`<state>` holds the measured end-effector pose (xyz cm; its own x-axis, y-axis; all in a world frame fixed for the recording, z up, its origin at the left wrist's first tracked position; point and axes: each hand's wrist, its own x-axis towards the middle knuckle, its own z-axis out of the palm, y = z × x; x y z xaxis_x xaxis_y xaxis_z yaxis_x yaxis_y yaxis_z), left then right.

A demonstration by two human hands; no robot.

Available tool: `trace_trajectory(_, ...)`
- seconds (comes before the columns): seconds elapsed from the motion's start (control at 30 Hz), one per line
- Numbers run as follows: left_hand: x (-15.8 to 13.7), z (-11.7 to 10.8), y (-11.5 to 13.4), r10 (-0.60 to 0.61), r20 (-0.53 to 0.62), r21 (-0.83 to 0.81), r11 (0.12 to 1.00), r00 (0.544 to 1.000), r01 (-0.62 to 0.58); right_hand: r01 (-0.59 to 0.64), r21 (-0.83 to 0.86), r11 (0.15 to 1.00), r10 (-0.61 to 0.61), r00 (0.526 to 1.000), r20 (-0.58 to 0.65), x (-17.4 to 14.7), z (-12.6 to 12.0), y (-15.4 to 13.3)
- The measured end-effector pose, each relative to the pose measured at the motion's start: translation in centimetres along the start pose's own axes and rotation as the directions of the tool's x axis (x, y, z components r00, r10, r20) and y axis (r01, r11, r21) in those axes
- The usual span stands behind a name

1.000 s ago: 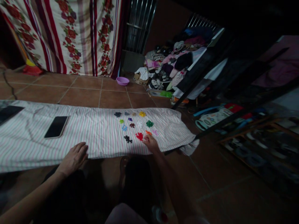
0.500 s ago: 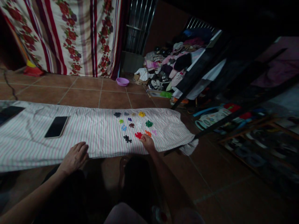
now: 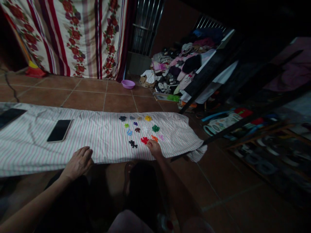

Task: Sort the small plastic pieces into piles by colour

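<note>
Small heaps of tiny coloured pieces, too small to name, lie on a striped cloth (image 3: pixel 104 142). My right hand (image 3: pixel 155 149) is at the near side of the red heap (image 3: pixel 144 140), thumb and fingers pinched together; what they hold, if anything, is hidden. Close by are the orange heap (image 3: pixel 154 138), pink heap (image 3: pixel 161 138) and black heap (image 3: pixel 133 144). Farther back sit the green heap (image 3: pixel 155 128), white heap (image 3: pixel 145 129), brown heap (image 3: pixel 137 130), light blue heap (image 3: pixel 129 132) and yellow heap (image 3: pixel 148 118). My left hand (image 3: pixel 79 161) rests palm down on the cloth's near edge, fingers loosely stretched.
A phone (image 3: pixel 59 131) lies left of the heaps, and another dark flat device (image 3: pixel 11 117) is at the far left. Beyond the cloth are a purple basin (image 3: pixel 128 84) and a clothes pile (image 3: pixel 179 64). A dark slanted bar (image 3: pixel 218 132) stands on the right.
The view has shifted slightly. My right hand stays pinched beside the red heap, with a little more of that heap showing. My left hand has not visibly moved.
</note>
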<state>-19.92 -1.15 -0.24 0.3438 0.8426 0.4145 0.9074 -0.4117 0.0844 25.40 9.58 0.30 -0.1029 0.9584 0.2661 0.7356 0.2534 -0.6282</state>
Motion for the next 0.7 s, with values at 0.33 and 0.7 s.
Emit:
trace_trajectory(0.33,0.3,-0.3,0.4,0.005,-0.006,0.031,1.0,1.0,-0.005,0.083,-0.063,0.995,-0.085,0.996,-0.031,-1.3,0.3,-0.2)
trace_trajectory(0.7,0.1,-0.2,0.4,-0.025,0.011,0.042,0.999,1.0,0.025,0.321,-0.005,0.947,-0.314,0.929,0.198,-1.7,3.3,-3.0)
